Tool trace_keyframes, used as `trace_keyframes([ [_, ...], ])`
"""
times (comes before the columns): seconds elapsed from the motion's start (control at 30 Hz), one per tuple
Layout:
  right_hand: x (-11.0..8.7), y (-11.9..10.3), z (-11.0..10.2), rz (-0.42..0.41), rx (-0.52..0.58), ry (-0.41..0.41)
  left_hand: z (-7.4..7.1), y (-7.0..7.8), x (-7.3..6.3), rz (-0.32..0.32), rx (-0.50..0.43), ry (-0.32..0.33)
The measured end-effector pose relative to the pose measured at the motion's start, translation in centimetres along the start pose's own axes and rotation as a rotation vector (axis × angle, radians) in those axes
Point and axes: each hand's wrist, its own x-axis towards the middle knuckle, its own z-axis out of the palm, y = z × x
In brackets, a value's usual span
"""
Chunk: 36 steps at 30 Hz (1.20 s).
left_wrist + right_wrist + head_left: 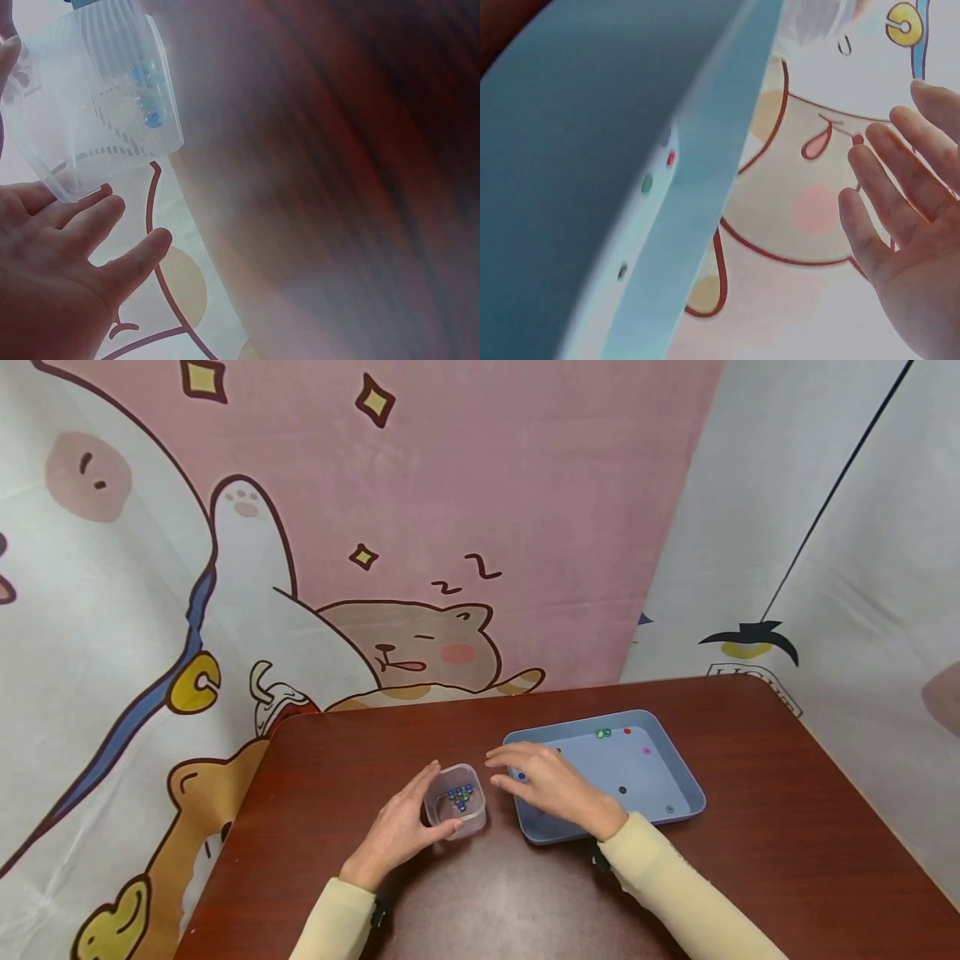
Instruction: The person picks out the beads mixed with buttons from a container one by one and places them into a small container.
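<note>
A small clear plastic container (468,825) stands on the table, with several small blue and greenish beads (461,794) at its bottom. My left hand (399,819) holds it from the left, fingers along the far side and thumb at the near rim. In the left wrist view the container (112,97) shows side-on above the fingers. Over the left rim of a blue tray (577,832), my right hand (553,783) hovers with relaxed fingers, pointing toward the container. Its palm and spread fingers show in the right wrist view, nothing held.
Inside the tray lie small scattered pieces: a green cluster (603,733), a red piece (627,732), a pink one (647,751), a dark one (622,790) and a grey one (670,809). The brown table (780,827) meets a patterned cloth backdrop (570,527) behind.
</note>
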Motion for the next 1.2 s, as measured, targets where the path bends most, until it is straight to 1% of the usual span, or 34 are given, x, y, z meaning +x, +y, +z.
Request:
trace_keyframes([
  [0.07, -0.4, 0.2, -0.7, 0.028, -0.009, 0.005, 0.0, 0.0, 0.0, -0.006, 0.003, -0.001],
  [0.17, -1.0, 0.9, -1.7, 0.045, -0.019, 0.029, 0.0, 0.2, 0.0, -0.012, 0.004, -0.001],
  [0.4, -2.4, 2.9, -4.0, 0.049, -0.023, 0.137, -0.1, 0.2, -0.1, -0.016, 0.0, -0.003],
  [0.5, -3.0, 3.6, -5.2, 0.079, -0.029, 0.16, -0.1, 0.1, 0.0, -0.016, -0.004, 0.0],
  [0.63, -3.7, 4.5, -6.6, 0.153, -0.03, 0.15, -0.1, 0.1, -0.1, -0.02, -0.003, -0.003],
  [0.77, -4.4, 5.5, -7.6, 0.201, -0.031, 0.136, -0.1, 0.2, -0.1, -0.025, -0.005, -0.008],
  [0.97, -5.0, 7.4, -8.5, 0.222, -0.064, 0.136, -0.1, 0.2, -0.1, -0.027, -0.009, -0.009],
  [1.2, -5.3, 9.4, -9.1, 0.247, -0.086, 0.098, 0.0, 0.1, -0.1, -0.025, -0.011, -0.005],
])
